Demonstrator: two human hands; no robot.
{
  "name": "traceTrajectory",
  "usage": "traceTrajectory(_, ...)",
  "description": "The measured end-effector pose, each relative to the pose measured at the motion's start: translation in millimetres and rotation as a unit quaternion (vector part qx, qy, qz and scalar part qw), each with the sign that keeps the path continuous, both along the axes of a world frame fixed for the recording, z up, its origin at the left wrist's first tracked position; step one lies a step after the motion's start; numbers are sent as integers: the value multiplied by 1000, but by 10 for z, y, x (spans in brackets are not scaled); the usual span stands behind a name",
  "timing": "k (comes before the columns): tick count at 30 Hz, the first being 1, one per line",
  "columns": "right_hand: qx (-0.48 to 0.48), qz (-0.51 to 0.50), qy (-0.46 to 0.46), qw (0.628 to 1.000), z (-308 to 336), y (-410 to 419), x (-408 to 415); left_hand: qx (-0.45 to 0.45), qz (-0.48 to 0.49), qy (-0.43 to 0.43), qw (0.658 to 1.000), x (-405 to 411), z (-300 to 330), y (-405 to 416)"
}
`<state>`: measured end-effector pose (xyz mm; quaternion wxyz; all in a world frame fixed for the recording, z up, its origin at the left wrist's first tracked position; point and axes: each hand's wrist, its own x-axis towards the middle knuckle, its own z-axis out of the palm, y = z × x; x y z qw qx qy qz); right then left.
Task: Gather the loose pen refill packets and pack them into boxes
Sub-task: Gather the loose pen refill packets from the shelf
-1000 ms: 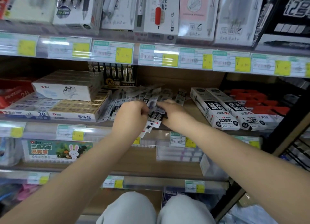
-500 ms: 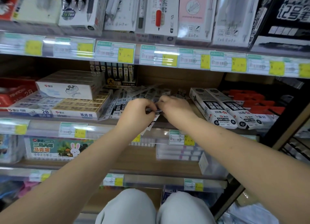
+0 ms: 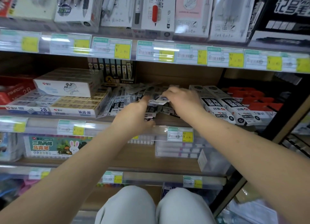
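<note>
— How is the grip being kept?

— A refill packet is being pinched by the right hand, fingers curled over its edge, just above the heap. The left hand is being reached into the same heap; a finger is being stretched forward onto the packets, but whether anything is being gripped beneath the palm cannot be told, since the view is blurred there.

— And where are the loose refill packets being kept?

— They are being left in a jumbled pile on the middle shelf, between the eraser boxes on the left and two long white refill boxes on the right. Some packets are being overlapped, some tilted against the eraser boxes.

— What is being seen around them?

— Price labels are being displayed along the shelf edges. Pen boxes are being stood on the shelf above. The person's knees are being shown at the bottom.
</note>
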<state>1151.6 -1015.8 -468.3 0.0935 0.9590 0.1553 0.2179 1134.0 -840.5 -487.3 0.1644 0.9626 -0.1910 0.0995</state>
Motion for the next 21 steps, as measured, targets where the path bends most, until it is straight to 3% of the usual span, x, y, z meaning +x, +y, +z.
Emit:
traceTrajectory(14,0,36,61,998,-101,64,40,114,6,-113,987,131,2,-75)
traceTrajectory(21,79,66,2,995,-55,102,85,37,-60,-237,969,232,134,-22)
